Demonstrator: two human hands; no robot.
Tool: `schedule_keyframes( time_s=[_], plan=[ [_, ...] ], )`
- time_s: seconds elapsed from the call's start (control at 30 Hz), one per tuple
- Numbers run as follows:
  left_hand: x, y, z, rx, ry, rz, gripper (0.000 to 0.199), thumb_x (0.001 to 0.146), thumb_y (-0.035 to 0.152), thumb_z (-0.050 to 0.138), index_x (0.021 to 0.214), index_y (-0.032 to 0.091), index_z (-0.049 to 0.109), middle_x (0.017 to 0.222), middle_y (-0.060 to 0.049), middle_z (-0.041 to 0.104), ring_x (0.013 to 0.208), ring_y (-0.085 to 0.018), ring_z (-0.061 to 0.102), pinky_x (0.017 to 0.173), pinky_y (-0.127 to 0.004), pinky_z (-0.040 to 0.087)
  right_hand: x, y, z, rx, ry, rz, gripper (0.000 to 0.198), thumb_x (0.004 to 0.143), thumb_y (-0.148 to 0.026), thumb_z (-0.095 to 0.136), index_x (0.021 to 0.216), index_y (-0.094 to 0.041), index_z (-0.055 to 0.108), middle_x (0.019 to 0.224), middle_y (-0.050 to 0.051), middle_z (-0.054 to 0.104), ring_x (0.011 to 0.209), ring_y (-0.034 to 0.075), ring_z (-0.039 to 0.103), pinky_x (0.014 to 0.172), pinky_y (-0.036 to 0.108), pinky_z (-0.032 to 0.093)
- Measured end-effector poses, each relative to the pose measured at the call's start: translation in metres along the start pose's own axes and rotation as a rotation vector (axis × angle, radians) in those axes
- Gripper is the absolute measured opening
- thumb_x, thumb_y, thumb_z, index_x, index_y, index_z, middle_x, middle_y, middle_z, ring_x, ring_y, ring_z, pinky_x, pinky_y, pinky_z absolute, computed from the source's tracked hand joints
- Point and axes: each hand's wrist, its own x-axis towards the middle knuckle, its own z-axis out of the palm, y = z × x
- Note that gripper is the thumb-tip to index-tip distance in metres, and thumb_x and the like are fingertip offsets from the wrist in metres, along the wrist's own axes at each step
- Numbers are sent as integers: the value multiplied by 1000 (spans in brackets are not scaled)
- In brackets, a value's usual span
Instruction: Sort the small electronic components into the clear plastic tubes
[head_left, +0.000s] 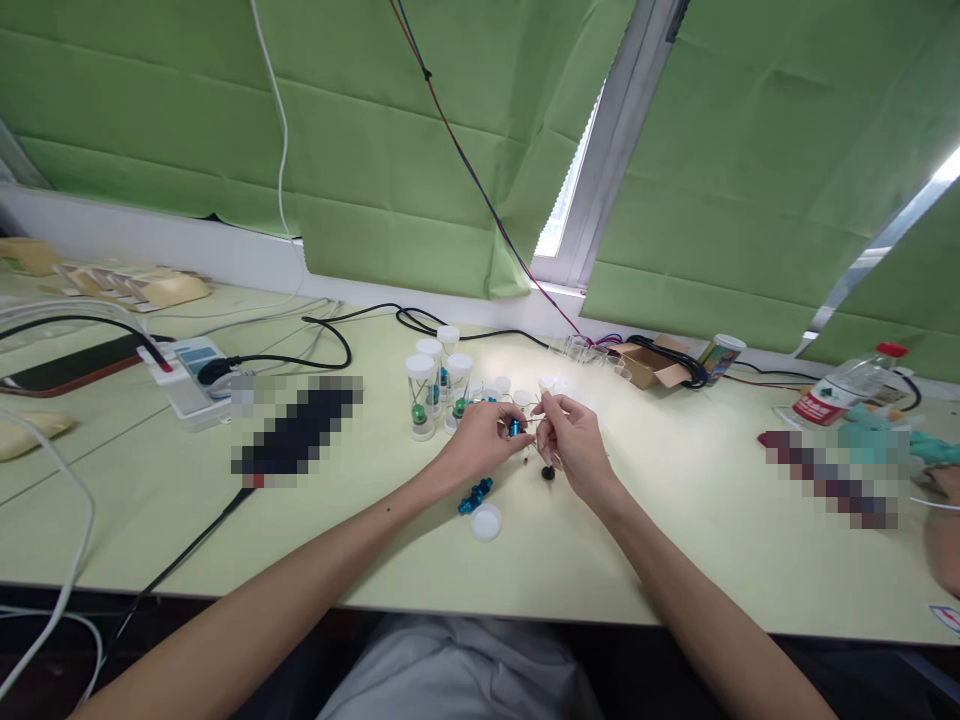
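In the middle of the table, my left hand (484, 435) is closed on a small shiny blue metal part (515, 427). Close beside it, my right hand (571, 440) pinches something thin, like a wire, too small to make out. A small black round piece (548, 473) shows just under the right fingers. Several blue metallic pieces (475, 496) lie near my left wrist, with a round white cap (486, 522) by them. Behind my left hand stand several clear tubes (421, 400) with white lids and green or blue parts inside. More white caps (501, 385) are partly hidden behind the hands.
A power strip (191, 375) with cables sits on the left. Along the back lie black cables (480, 335), an open cardboard box (651, 365) and a canister (721, 358). On the right is a red-capped plastic bottle (840, 388). Two blurred objects lie left and right.
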Motion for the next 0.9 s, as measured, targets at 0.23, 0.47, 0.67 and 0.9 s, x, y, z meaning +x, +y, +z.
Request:
schedule_keyframes(
  time_s=[0.23, 0.47, 0.67, 0.9],
  plan=[
    [1, 3, -2, -144, -34, -103, 23, 73, 40, 71, 81, 19, 69, 50, 6, 48, 46, -11, 40, 49, -25, 30, -3, -1, 0, -179, 98, -152, 44, 88, -64, 56, 80, -20, 56, 45, -6, 49, 33, 9, 40, 34, 21, 29],
    [1, 4, -3, -145, -25, -149, 22, 72, 37, 70, 80, 17, 70, 53, 3, 54, 49, -12, 45, 50, -25, 32, -14, 0, 4, -628, 371, -751, 21, 93, -34, 59, 78, -19, 60, 60, -2, 52, 53, 11, 45, 53, 25, 40],
    [-1, 0, 0, -25, 7, 30, 20, 71, 12, 54, 78, 16, 73, 69, -1, 68, 68, -16, 59, 63, -26, 42, -15, 16, 8, -769, 66, -920, 12, 91, -22, 58, 89, -18, 69, 51, -4, 53, 44, 9, 45, 46, 22, 38],
    [-2, -2, 5, 3, 4, 106, 21, 69, 8, 51, 70, 18, 70, 73, -1, 72, 69, -17, 62, 64, -27, 42, -12, 27, 6, -885, 13, -931, 16, 94, -22, 54, 91, -17, 70, 50, -5, 52, 42, 8, 45, 47, 22, 37]
  ],
)
